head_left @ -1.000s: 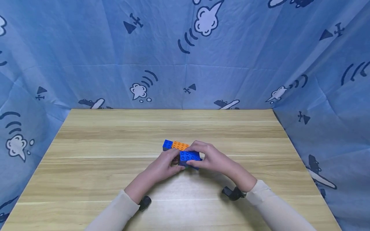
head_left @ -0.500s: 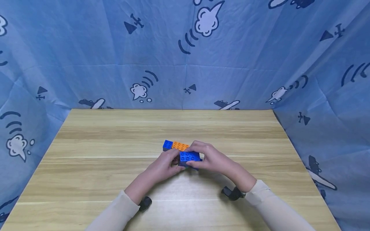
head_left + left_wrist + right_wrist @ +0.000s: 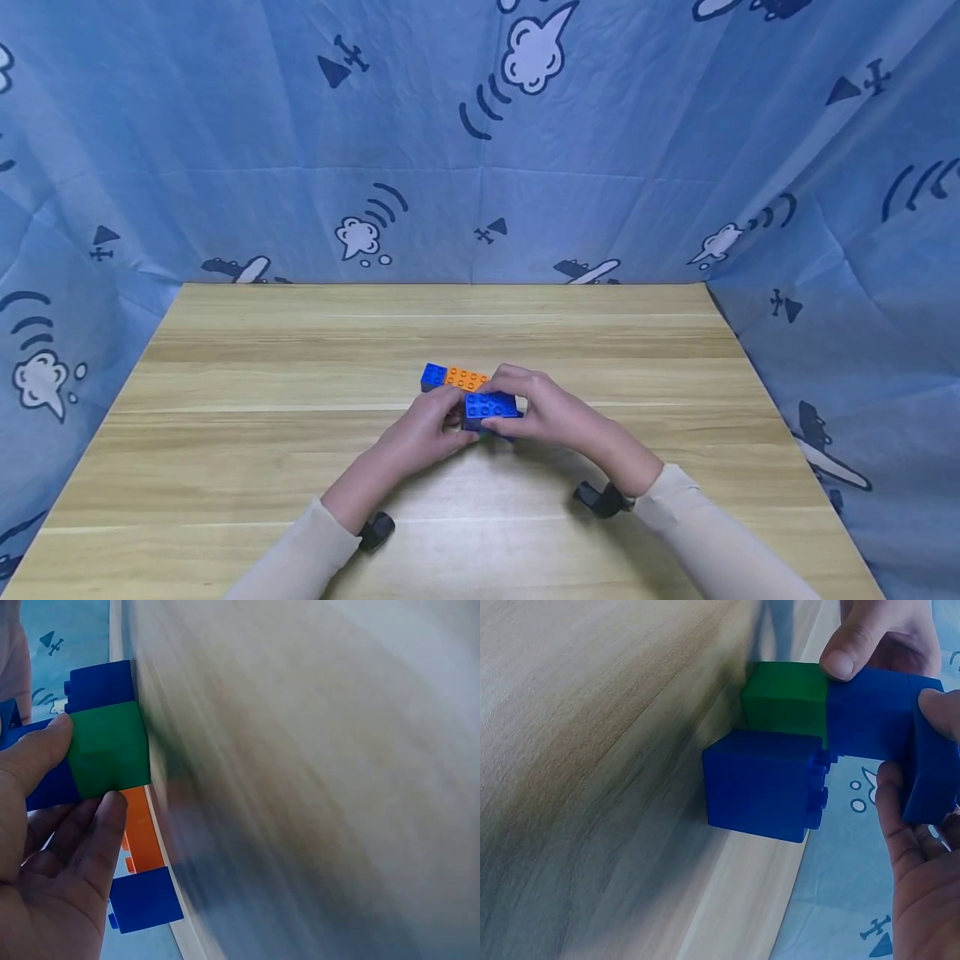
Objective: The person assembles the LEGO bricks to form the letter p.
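Observation:
A green toy building brick [image 3: 111,746] stands on the table with a blue brick [image 3: 870,712] stacked on it. My left hand [image 3: 420,432] pinches this stack, its thumb on one side and fingertips on the other. On top lies another blue brick [image 3: 491,405], studs up, which overhangs the one below in the right wrist view. My right hand [image 3: 551,408] pinches that top brick between thumb and fingers. Whether it is fully seated I cannot tell. Beside the green brick, a further blue brick [image 3: 761,787] sits on the table, mostly hidden from the head view.
Behind the hands, an orange brick [image 3: 467,379] and a small blue brick [image 3: 432,377] lie end to end on the wooden table [image 3: 300,350]. A blue printed curtain [image 3: 420,125] hangs along the table's back and sides. Black wrist cameras [image 3: 598,500] sit close over the tabletop.

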Demonstrator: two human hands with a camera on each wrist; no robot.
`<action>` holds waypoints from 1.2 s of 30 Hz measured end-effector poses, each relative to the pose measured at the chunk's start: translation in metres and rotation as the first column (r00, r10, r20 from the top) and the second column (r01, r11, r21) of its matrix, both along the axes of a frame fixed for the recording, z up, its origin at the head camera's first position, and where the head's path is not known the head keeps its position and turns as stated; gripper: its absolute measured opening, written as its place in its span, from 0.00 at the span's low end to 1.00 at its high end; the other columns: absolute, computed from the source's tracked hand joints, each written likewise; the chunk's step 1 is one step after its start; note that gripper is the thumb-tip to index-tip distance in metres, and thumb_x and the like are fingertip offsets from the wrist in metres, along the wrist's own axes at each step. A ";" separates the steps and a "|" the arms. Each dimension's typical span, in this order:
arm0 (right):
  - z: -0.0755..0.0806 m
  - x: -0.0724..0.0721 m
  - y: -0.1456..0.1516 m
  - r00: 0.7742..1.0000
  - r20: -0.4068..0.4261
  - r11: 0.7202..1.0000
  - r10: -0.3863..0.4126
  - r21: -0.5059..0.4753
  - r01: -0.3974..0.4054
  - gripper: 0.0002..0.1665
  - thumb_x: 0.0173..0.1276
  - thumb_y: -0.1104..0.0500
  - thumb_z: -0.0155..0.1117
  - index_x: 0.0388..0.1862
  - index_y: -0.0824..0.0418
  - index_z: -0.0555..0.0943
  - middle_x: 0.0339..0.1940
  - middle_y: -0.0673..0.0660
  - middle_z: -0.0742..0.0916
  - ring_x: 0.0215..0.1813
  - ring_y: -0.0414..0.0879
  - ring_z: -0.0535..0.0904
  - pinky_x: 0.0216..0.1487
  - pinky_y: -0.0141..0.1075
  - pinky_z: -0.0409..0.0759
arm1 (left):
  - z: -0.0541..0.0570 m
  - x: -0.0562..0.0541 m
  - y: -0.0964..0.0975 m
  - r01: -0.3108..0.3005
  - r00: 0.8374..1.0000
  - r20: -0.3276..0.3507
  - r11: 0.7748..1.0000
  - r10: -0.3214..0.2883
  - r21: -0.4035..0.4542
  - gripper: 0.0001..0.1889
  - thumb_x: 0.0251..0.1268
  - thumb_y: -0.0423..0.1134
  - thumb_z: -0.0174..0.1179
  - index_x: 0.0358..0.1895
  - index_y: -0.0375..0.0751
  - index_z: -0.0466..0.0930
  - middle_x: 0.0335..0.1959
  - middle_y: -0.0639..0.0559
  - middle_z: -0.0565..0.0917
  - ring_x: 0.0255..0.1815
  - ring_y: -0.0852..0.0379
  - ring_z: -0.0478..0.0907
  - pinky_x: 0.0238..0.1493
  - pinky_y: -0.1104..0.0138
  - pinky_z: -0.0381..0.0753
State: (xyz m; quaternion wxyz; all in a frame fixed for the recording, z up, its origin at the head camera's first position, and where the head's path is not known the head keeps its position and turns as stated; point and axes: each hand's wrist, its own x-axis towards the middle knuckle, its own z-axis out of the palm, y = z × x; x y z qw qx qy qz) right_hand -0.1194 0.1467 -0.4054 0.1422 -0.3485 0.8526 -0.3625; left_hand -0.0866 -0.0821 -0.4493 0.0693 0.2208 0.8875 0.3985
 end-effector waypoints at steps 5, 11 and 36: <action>0.000 0.000 0.001 1.000 0.001 1.000 0.002 -0.008 -0.002 0.20 0.69 0.54 0.75 0.58 0.56 0.86 0.49 0.51 0.86 0.49 0.42 0.80 0.51 0.33 0.89 | -0.001 0.002 0.000 -0.008 1.000 -0.013 1.000 0.008 0.021 0.15 0.63 0.39 0.76 0.47 0.42 0.81 0.45 0.52 0.84 0.44 0.56 0.78 0.45 0.67 0.84; 0.000 0.001 -0.001 1.000 -0.013 1.000 0.004 -0.008 -0.004 0.19 0.69 0.55 0.75 0.57 0.57 0.86 0.49 0.51 0.87 0.47 0.42 0.80 0.49 0.33 0.89 | 0.003 0.004 -0.004 -0.020 0.999 -0.027 0.998 0.022 0.061 0.17 0.62 0.40 0.76 0.49 0.42 0.81 0.45 0.52 0.83 0.46 0.56 0.81 0.51 0.62 0.89; 0.001 0.001 0.000 1.000 -0.006 1.000 -0.011 0.011 0.011 0.20 0.70 0.54 0.75 0.58 0.55 0.86 0.50 0.51 0.87 0.50 0.43 0.81 0.54 0.34 0.89 | 0.013 0.006 -0.006 -0.004 1.000 0.007 0.988 0.003 0.155 0.15 0.68 0.39 0.72 0.52 0.41 0.79 0.50 0.49 0.83 0.56 0.52 0.86 0.60 0.65 0.89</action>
